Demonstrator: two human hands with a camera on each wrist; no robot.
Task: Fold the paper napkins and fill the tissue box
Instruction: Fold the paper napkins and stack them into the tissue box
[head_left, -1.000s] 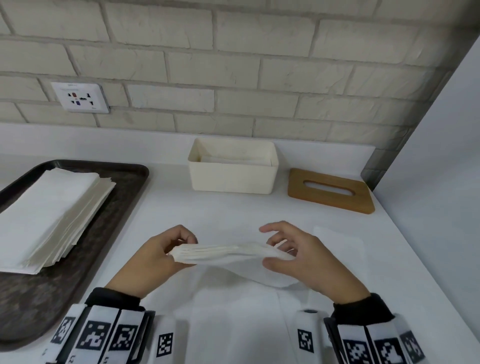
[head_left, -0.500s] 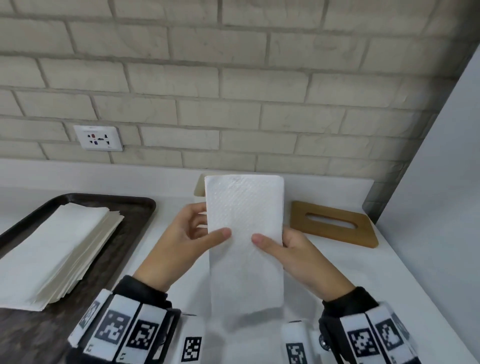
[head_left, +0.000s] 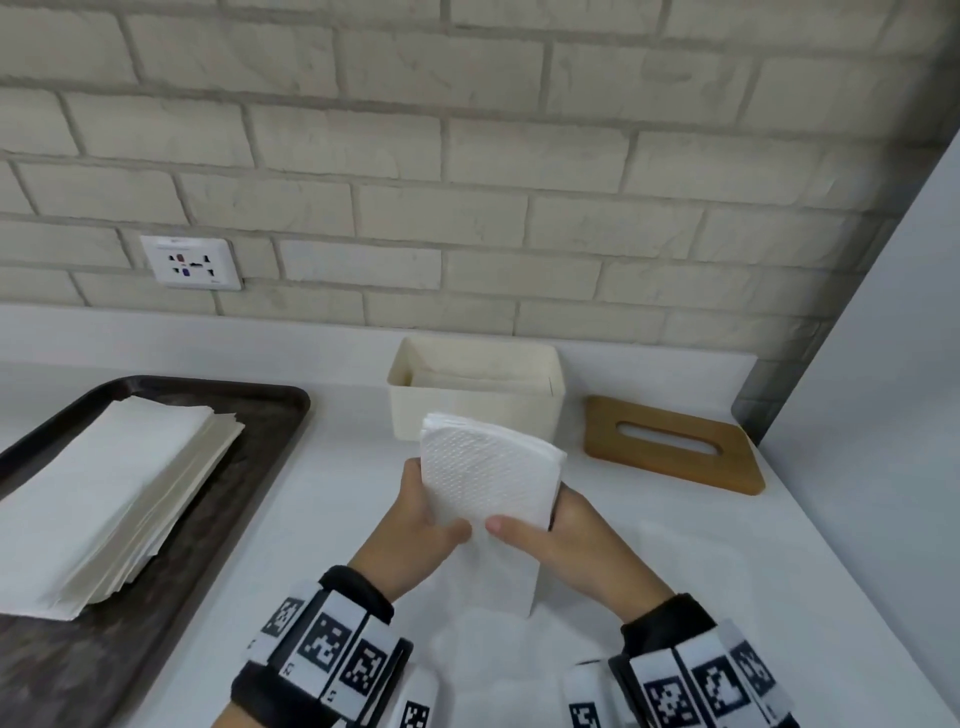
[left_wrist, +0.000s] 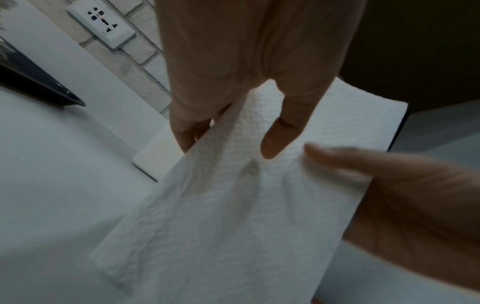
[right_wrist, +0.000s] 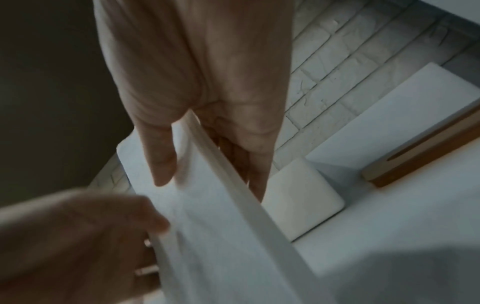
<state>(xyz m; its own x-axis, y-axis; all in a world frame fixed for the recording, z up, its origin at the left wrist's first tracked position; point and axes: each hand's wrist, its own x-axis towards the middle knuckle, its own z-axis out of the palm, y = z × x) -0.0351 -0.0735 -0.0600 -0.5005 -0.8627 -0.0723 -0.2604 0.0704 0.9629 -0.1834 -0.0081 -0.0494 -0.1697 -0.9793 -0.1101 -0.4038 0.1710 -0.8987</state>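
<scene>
A white embossed folded napkin (head_left: 488, 488) is held upright above the counter, just in front of the cream tissue box (head_left: 475, 387). My left hand (head_left: 421, 519) pinches its left edge, thumb on the near face and fingers behind. My right hand (head_left: 550, 530) pinches the right edge the same way. In the left wrist view the napkin (left_wrist: 233, 205) hangs under my left hand (left_wrist: 226, 144). In the right wrist view the napkin (right_wrist: 223, 216) shows its layered edge, pinched by my right hand (right_wrist: 207, 176). The box holds some folded napkins.
A dark tray (head_left: 223, 499) at the left carries a stack of flat napkins (head_left: 98, 499). The wooden slotted lid (head_left: 675, 441) lies right of the box. More napkin sheets (head_left: 488, 670) lie on the counter under my hands. A grey panel (head_left: 883, 415) bounds the right.
The napkin went from lying flat between my hands to being held upright, and it has been carried forward, closer to the tissue box.
</scene>
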